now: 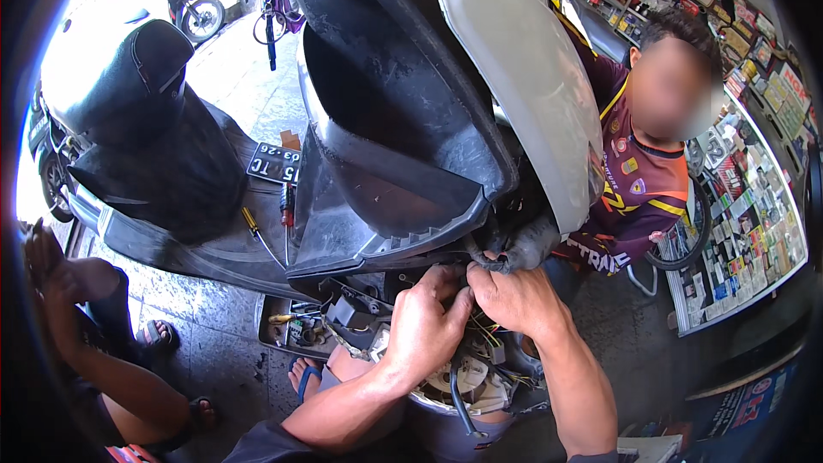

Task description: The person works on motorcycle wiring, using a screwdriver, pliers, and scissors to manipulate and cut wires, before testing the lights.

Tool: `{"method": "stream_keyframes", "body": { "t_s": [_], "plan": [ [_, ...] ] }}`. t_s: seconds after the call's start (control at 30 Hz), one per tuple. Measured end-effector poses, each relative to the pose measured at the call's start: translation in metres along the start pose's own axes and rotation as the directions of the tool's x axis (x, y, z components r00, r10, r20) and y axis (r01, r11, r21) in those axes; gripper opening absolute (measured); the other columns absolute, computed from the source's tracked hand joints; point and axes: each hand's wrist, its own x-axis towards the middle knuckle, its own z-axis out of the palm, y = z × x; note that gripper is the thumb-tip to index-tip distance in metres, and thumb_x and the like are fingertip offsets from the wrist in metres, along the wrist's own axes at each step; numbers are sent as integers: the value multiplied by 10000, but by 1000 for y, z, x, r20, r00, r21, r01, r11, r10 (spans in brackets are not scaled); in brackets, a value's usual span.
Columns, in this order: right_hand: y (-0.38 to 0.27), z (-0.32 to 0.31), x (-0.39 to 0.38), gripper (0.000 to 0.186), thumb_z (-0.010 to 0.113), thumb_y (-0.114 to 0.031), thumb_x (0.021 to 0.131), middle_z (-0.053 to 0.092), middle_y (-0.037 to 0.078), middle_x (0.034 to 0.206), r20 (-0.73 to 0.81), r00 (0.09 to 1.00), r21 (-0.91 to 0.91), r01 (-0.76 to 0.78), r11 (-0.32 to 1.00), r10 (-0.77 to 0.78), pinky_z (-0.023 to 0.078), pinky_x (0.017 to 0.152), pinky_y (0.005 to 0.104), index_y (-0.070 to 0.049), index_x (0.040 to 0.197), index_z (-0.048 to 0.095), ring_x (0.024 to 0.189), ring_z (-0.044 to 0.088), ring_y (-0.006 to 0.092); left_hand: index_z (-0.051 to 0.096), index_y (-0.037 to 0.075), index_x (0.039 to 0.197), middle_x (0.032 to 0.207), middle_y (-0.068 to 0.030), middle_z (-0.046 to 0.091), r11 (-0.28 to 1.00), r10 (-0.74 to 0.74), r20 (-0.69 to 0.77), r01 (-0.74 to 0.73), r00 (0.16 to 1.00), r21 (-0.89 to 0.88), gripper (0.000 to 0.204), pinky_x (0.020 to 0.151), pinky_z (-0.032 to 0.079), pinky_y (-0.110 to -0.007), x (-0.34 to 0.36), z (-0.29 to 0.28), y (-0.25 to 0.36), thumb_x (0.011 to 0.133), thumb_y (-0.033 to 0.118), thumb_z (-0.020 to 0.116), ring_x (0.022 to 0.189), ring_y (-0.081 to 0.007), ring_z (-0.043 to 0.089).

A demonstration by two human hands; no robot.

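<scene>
My left hand (pixel 429 317) and my right hand (pixel 513 298) meet close together, below the scooter's black inner panel (pixel 386 111). Both are closed in a pinch; whatever sits between the fingertips is hidden. Just above my right hand is a dark grey, sleeve-like part (pixel 531 244), close against its fingers. Thin loose wires (pixel 490 327) show beneath my hands. Lower down lies an opened pale housing (pixel 470 380), with a dark curved lever (pixel 457 394) across it. The white outer panel (pixel 531 77) rises above my right hand.
Two screwdrivers, one yellow-handled (pixel 249 219) and one red-handled (pixel 287 201), lie on the scooter's footboard by a licence plate (pixel 274 163). A parts tray (pixel 267 326) is below. A person in a maroon jersey (pixel 639 176) is at the right, before a display case (pixel 746 214); another person's arm (pixel 129 386) is at the left.
</scene>
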Motion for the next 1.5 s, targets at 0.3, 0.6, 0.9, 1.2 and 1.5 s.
{"method": "stream_keyframes", "body": {
  "t_s": [0.3,0.6,0.9,1.2,1.5],
  "plan": [
    [0,-13,-13,170,634,-151,902,692,190,755,-62,995,51,78,996,-75,535,609,534,-22,795,662,681,687,410,620,-72,1222,863,-86,770,999,11,71,-7,997,-50,284,546,510,-266,-10,-7,-10,984,68,688,603,-68,625],
    [-35,-71,-40,251,647,-144,948,667,299,1225,83,970,485,-240,841,229,524,978,455,50,1088,723,1104,671,436,627,-35,1256,868,-98,767,967,151,259,-88,954,-240,312,781,563,-290,-22,-28,-1,973,66,710,843,-89,698],
    [-43,-76,-66,188,695,-99,921,675,279,1265,-63,957,592,-191,783,282,553,919,381,57,1013,743,1007,707,269,466,-12,1314,967,-62,743,871,71,478,180,875,-458,435,894,511,-277,-22,-27,13,964,25,721,967,-99,670],
    [-42,-75,-87,145,700,-72,921,681,285,1212,-120,935,622,-192,759,334,558,904,414,39,1005,742,1097,708,361,492,-22,1265,1031,-92,761,818,103,626,293,773,-495,316,892,498,-266,-16,-20,16,1024,75,671,993,-80,638],
    [-39,-75,-96,161,731,-97,921,704,259,1153,-139,910,625,-225,747,390,543,940,411,43,1000,738,1092,707,371,524,-12,1225,1030,-135,775,807,24,682,389,731,-445,282,760,546,-249,-3,-11,15,1022,116,672,819,-90,676]
  ]
}}
